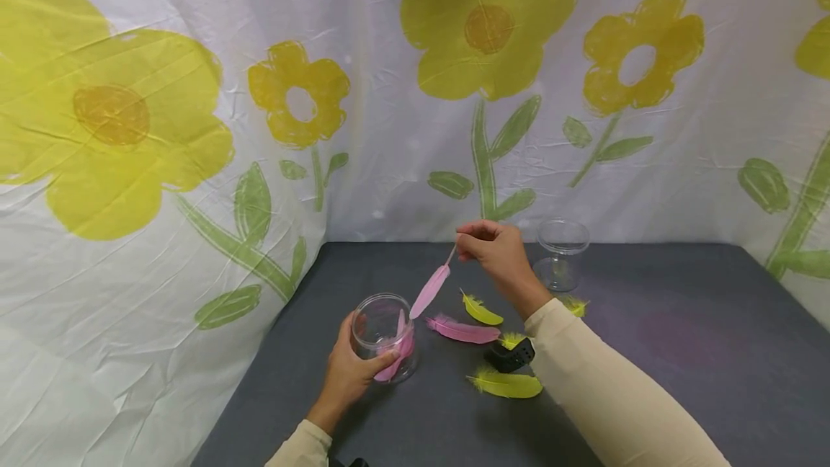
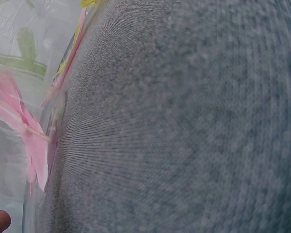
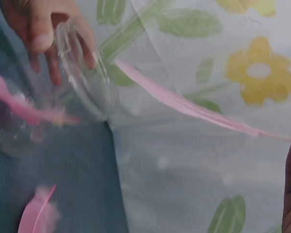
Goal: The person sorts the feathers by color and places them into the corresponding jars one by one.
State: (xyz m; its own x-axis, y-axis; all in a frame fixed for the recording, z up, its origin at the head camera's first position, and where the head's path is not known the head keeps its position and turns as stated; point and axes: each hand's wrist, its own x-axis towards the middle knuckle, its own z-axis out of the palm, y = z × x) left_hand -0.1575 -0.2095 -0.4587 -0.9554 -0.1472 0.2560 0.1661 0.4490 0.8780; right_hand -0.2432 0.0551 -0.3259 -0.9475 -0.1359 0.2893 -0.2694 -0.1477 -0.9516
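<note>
My left hand (image 1: 346, 373) grips a clear round jar (image 1: 364, 326) on its left side, thumb across the front. Its mouth is uncovered, and pink feathers (image 1: 402, 355) lie inside. Up and to the right, my right hand (image 1: 496, 251) pinches another pink feather (image 1: 430, 292) by its quill. That feather slants down, its tip beside the jar's rim; the right wrist view shows the held feather (image 3: 184, 105) apart from the jar rim (image 3: 104, 94). A further pink feather (image 1: 463, 330) lies on the table beside the jar.
Several yellow feathers (image 1: 506, 384) lie on the dark table (image 1: 648, 380), some near or partly behind my right forearm. At the back right stands another clear container (image 1: 556, 274). A black strap (image 1: 512, 357) shows by the right sleeve. A flower-printed curtain (image 1: 382, 128) hangs behind the table.
</note>
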